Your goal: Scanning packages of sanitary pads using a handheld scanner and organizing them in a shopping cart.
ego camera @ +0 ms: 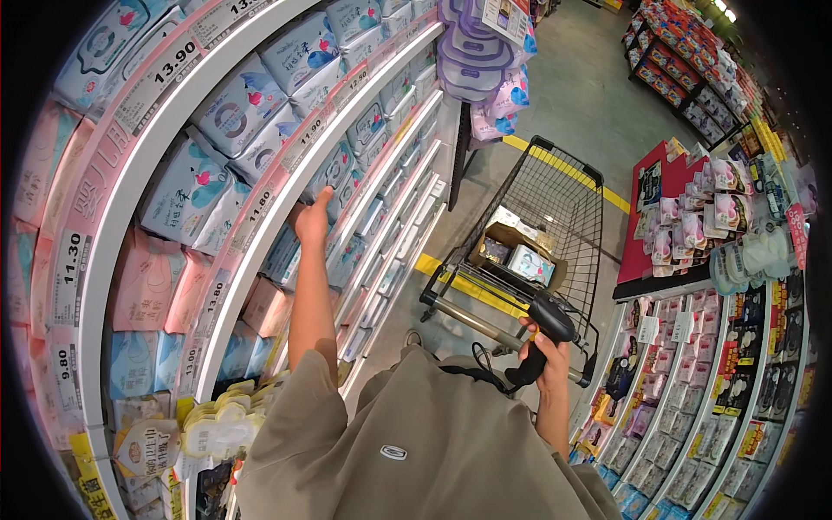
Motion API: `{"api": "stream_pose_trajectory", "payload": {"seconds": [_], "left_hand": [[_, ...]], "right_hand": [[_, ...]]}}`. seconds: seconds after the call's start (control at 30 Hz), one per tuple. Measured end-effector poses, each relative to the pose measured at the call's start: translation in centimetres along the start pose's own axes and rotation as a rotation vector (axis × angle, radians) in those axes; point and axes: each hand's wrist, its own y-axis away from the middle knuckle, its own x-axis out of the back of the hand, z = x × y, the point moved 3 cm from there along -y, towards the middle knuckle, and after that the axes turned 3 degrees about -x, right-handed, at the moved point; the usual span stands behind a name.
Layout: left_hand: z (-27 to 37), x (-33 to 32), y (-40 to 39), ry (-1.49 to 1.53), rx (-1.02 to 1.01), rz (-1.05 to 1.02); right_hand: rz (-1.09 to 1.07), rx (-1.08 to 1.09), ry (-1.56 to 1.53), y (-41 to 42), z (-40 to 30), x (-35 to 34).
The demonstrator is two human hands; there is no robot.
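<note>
My left hand (312,218) reaches into a shelf on the left, against light-blue packs of sanitary pads. Its thumb points up beside one blue pack (337,170); the fingers are partly hidden, so I cannot tell whether they grip a pack. In my right hand (551,364) is a black handheld barcode scanner (545,331) with a pistol grip, held above the handlebar (478,323) of a wire shopping cart (572,214). Inside the cart, an open cardboard box (558,275) holds a blue-and-white pack (530,265) and a dark pack (496,251).
A white shelf edge (260,260) with price labels curves along my left. Purple hanging cards (471,65) jut out at its far end. Shelves of small packs (676,390) line the right side under a red display (643,240). Yellow floor tape (481,292) crosses beneath the cart.
</note>
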Motion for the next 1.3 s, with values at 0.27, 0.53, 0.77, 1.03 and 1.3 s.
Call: {"api": "stream_pose_trajectory", "payload": {"seconds": [0.27, 0.53, 0.77, 1.03, 1.3], "left_hand": [[-0.7, 0.1, -0.6, -0.059, -0.023, -0.059], [-1.2, 0.3, -0.9, -0.026, 0.007, -0.128], [-2.4, 0.3, 1.7, -0.100, -0.194, 0.043], [0.7, -0.1, 2.8, -0.113, -0.197, -0.042], [3.2, -1.4, 9.1, -0.197, -0.557, -0.062]], "right_hand": [[0.009, -0.014, -0.005, -0.2, 0.6, 0.3], [0.027, -0.042, 0.001, -0.4, 0.7, 0.0], [0.067, -0.079, 0.027, -0.8, 1.4, 1.1], [0.175, -0.141, -0.005, -1.7, 2.1, 2.6], [0.198, -0.150, 0.001, -2.3, 1.2, 2.7]]}}
